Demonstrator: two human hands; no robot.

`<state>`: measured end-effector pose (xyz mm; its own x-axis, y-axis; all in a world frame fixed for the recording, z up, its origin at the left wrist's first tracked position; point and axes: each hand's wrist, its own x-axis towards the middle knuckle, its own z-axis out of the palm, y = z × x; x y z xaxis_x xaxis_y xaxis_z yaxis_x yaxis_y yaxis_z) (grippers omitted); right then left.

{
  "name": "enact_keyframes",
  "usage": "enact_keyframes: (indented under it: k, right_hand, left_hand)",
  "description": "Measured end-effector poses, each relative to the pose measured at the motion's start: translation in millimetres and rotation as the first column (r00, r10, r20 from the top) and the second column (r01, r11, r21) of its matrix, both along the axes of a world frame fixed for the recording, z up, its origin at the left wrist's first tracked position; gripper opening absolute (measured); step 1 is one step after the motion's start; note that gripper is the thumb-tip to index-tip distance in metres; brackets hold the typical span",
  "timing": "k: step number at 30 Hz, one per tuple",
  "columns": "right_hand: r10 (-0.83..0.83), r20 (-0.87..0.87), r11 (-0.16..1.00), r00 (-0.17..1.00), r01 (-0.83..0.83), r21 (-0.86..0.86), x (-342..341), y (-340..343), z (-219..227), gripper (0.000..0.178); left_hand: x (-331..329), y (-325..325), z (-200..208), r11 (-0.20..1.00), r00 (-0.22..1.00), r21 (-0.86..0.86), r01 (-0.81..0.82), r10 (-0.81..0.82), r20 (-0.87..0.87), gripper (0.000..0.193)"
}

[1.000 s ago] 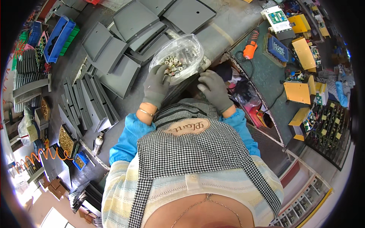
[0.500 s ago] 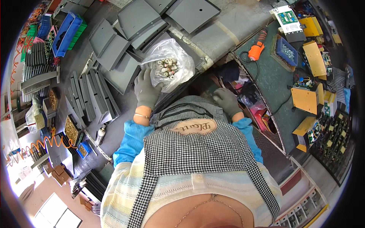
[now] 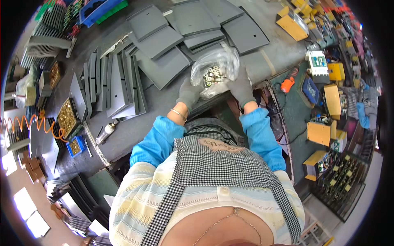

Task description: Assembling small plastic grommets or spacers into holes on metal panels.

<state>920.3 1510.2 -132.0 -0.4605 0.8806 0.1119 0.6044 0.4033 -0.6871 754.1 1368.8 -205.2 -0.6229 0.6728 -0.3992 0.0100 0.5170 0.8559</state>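
Grey-gloved left hand (image 3: 191,92) and grey-gloved right hand (image 3: 241,89): at either side of one clear plastic bag (image 3: 225,57), near edge of grey surface (image 3: 160,108); finger closure cannot be told. Bag unsealed; small whitish cylindrical fittings (image 3: 214,76) still inside. Far side: grey flat panels (image 3: 197,22).

A broad, dark-grey, smooth-topped workbench (image 3: 127,134) with a chipped, whitish edge spans the middle and upper part, and to its right stands a green-topped table (image 3: 296,117) with a worn, pale rim. At the lower left, two glowing white rectangular panes (image 3: 25,203) show against a pinkish-beige flat surface (image 3: 17,177), wall or floor being hard to tell, and bright white glare (image 3: 8,161) lies along the left rim.
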Motion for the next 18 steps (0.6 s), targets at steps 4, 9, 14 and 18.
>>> enact_keyframes:
  k: [4, 9, 14, 18]
  right_hand:
    - [0.004, -0.35, 0.903, 0.937, -0.153, -0.401, 17, 2, -17, 0.064]
    - [0.004, -0.465, 0.808, 0.885, -0.277, -0.521, 38, -1, -9, 0.067]
    - [0.24, -0.297, 0.967, 0.924, -0.255, -0.01, 30, 2, 23, 0.079]
    - [0.435, -0.372, 0.847, 0.82, -0.513, -0.141, 5, 30, 12, 0.08]
  left_hand:
    - [-4, -28, -4, 0.983, 0.996, 0.162, -0.081, 0.077, 0.035, 0.052]
    - [16, -24, 6, 0.976, 0.975, 0.007, -0.217, 0.217, -0.04, 0.047]
    - [31, -27, -14, 0.857, 0.887, 0.232, -0.46, 0.452, 0.088, 0.036]
    - [62, -23, 5, 0.737, 0.758, 0.242, -0.631, 0.52, 0.392, 0.028]
